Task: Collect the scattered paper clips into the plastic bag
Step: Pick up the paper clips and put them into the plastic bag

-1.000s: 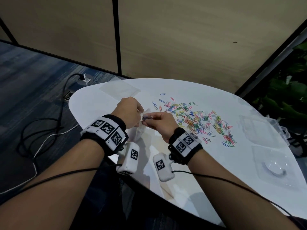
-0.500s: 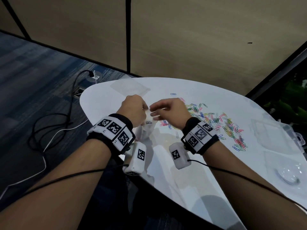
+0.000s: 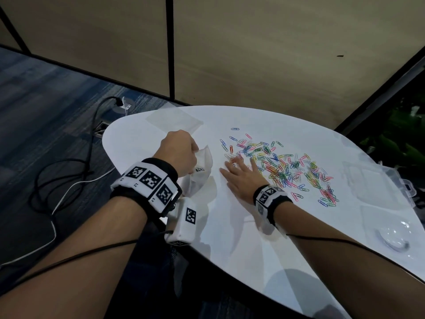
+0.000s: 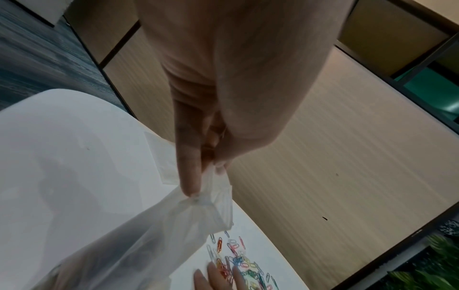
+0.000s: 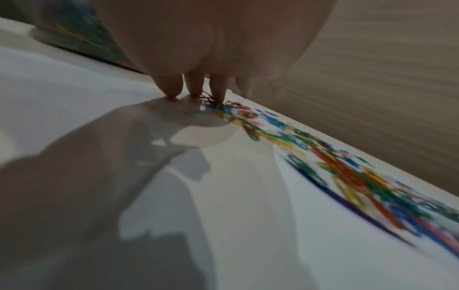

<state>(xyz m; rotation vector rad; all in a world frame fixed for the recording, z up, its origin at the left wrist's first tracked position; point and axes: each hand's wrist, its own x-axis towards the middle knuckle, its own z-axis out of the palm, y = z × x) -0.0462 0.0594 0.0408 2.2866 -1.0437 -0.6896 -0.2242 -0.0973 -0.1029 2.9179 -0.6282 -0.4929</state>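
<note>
Left hand [image 3: 178, 153] pinched the plastic bag [image 3: 200, 173] rim; right hand [image 3: 241, 178] lay spread, fingertips [image 5: 218, 98] touching paper clips [image 3: 282, 169] on the tabletop [image 3: 253, 238].

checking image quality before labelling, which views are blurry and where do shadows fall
Head view: sharp, wide-angle bending; right hand slightly blurred. Left wrist view: plastic bag hazy, wall streaked. Right wrist view: paper clips smeared into colour streaks, with broad hand and arm shadows across the white table.

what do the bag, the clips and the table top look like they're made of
Plastic bag: thin translucent plastic film; it crumples and light passes through. Paper clips: probably coated wire, given the bright solid colours; too small to confirm. Table: smooth white glossy top, likely laminate; it mirrors shadows.
</note>
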